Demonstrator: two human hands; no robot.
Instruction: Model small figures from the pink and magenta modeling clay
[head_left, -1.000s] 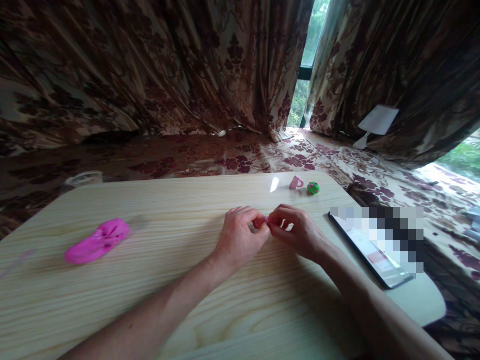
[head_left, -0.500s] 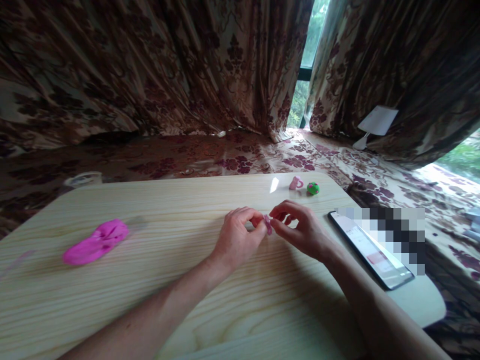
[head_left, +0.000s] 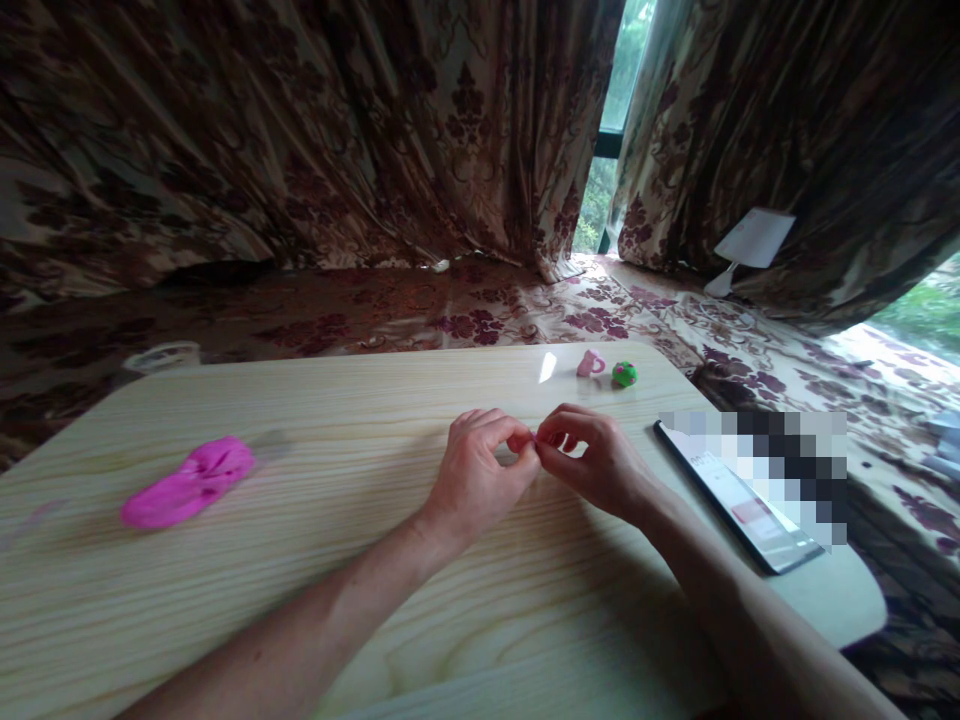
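Pinching from both sides, the left hand (head_left: pixel 480 470) and right hand (head_left: pixel 600 465) meet fingertip to fingertip around a tiny pink piece (head_left: pixel 534 437), which sits just above the middle of the table (head_left: pixel 360 400). Both grips are narrow, thumb against forefinger. Only a sliver of the piece shows, so its shape cannot be made out.

On the left lies a bright pink lump (head_left: pixel 176 490), smooth and rounded at its near end, creased and dented at its far end. Near the far edge, on the right, stand a paler pink form with a loop (head_left: pixel 590 364) and, just beside it, a green ball with pink spots (head_left: pixel 624 374). A flat, glossy phone (head_left: pixel 731 490) rests on the right, pixel blocks hiding part of it. The tabletop has pale, streaky wood grain; its left and near edges run out of view.

Half a second ago the right fingertips were apart from the piece and more of it showed; now they close on it, and the lump has stayed put.
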